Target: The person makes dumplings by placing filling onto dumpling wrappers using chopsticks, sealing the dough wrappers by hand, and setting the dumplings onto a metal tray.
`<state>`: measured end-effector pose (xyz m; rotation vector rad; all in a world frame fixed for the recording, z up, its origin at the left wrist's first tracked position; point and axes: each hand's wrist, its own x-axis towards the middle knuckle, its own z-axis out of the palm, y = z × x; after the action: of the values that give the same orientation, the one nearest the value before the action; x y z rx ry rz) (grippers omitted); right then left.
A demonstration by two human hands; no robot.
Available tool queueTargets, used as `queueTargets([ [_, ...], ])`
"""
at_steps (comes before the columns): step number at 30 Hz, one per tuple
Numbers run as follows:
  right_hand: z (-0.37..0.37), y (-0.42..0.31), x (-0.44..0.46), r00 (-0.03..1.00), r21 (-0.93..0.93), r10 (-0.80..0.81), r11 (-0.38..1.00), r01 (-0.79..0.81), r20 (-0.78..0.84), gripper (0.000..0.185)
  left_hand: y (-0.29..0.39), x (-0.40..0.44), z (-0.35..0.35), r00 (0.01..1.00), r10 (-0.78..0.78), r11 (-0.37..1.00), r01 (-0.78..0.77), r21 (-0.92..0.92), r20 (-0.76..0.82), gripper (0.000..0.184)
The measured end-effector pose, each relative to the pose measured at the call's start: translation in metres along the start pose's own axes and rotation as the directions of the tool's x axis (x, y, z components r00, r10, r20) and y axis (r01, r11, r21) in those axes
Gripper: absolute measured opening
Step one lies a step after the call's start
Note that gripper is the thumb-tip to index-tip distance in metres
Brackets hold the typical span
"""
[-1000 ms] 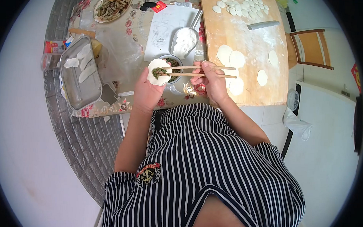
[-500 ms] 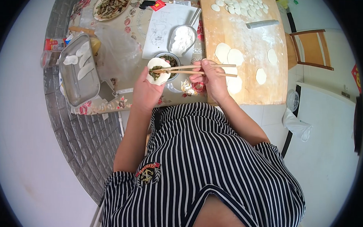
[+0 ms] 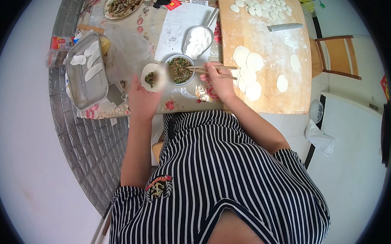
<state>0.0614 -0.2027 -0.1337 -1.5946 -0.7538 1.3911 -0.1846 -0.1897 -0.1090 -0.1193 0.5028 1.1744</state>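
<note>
On the palm and fingers of my left hand [image 3: 143,104] lies a round dumpling wrapper [image 3: 159,83], with a small heap of green-brown filling [image 3: 149,80] on it. My right hand [image 3: 221,85] is closed around a pair of chopsticks [image 3: 201,70]. Their tips are at the right side of a bowl [image 3: 179,55] of chopped filling [image 3: 179,70], between my two hands. The wrapper's right side is smeared in the picture.
A metal tray [image 3: 103,86] with several folded dumplings stands left. Behind the filling bowl sits a container of flour [image 3: 199,41] on paper [image 3: 166,33]. The wooden board [image 3: 267,47] on the right bears wrappers [image 3: 255,62], dough pieces [image 3: 268,6] and a grey rolling pin [image 3: 285,27]. A food plate [image 3: 108,15] lies back left.
My left hand has moved left with the wrapper, away from the bowl. The chopsticks have left the wrapper's filling, and their tips are now at the bowl, which shows more fully.
</note>
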Motion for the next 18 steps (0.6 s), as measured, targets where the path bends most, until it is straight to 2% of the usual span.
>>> queueTargets([
  [1,-0.001,0.002,0.004,1.0,0.001,-0.001,1.0,0.001,0.001,0.028,-0.004,-0.004,0.01,1.0,0.001,1.0,-0.001,0.001,0.001,0.057],
  [3,-0.003,0.002,0.008,0.999,0.223,0.031,0.974,-0.032,0.009,0.03,-0.011,-0.013,0.026,0.998,-0.049,0.999,0.048,0.012,0.04,0.06],
  [5,-0.009,-0.006,-0.002,0.997,0.24,0.079,0.968,-0.077,0.002,0.034,-0.016,-0.015,0.029,0.997,-0.052,0.997,0.048,0.068,0.06,0.06],
  [6,-0.017,-0.012,-0.008,0.96,-0.014,0.218,0.976,-0.219,0.176,0.035,-0.018,-0.016,0.031,0.995,-0.059,0.991,0.049,0.122,0.081,0.061],
  [7,-0.024,-0.014,-0.016,0.874,-0.285,0.382,0.91,-0.3,0.301,0.036,-0.02,-0.018,0.034,0.995,-0.059,0.991,0.048,0.122,0.084,0.061],
  [8,-0.028,-0.013,-0.029,0.868,-0.317,0.356,0.915,-0.249,0.346,0.035,-0.024,-0.022,0.04,0.979,0.009,0.557,-0.176,0.811,0.206,0.058],
  [9,-0.025,-0.011,-0.04,0.91,-0.335,0.279,0.927,-0.171,0.308,0.024,-0.03,-0.023,0.045,0.962,-0.018,0.158,-0.266,0.951,0.272,0.056],
  [10,-0.024,-0.018,-0.055,0.955,-0.383,0.014,0.918,0.106,0.298,0.02,-0.036,-0.024,0.05,0.94,-0.045,-0.267,-0.337,0.903,0.338,0.055],
  [11,-0.022,-0.034,-0.066,0.92,-0.431,-0.251,0.825,0.366,0.3,0.016,-0.044,-0.025,0.055,0.951,-0.051,0.264,-0.28,0.923,0.303,0.057],
  [12,-0.02,-0.049,-0.068,0.922,-0.431,-0.254,0.826,0.364,0.293,0.016,-0.051,-0.025,0.06,0.959,-0.077,0.717,-0.137,0.684,0.273,0.059],
  [13,-0.018,-0.066,-0.068,0.687,-0.42,-0.606,0.545,0.726,0.4,0.015,-0.055,-0.028,0.067,0.957,-0.085,0.714,-0.136,0.687,0.277,0.059],
  [14,-0.018,-0.074,-0.068,0.313,-0.364,-0.81,0.133,0.922,0.495,0.017,-0.057,-0.032,0.075,0.947,-0.028,0.055,-0.317,0.947,0.319,0.061],
  [16,-0.021,-0.076,-0.065,0.274,-0.326,-0.816,0.112,0.939,0.508,0.023,-0.066,-0.045,0.092,0.922,0.111,-0.367,-0.31,0.877,0.372,0.065],
  [17,-0.023,-0.076,-0.064,0.233,-0.279,-0.815,0.093,0.956,0.53,0.029,-0.07,-0.045,0.093,0.92,0.102,-0.371,-0.318,0.873,0.378,0.065],
  [18,-0.023,-0.076,-0.064,0.225,-0.267,-0.836,0.098,0.959,0.501,0.027,-0.074,-0.045,0.095,0.936,0.055,-0.095,-0.342,0.935,0.348,0.055],
])
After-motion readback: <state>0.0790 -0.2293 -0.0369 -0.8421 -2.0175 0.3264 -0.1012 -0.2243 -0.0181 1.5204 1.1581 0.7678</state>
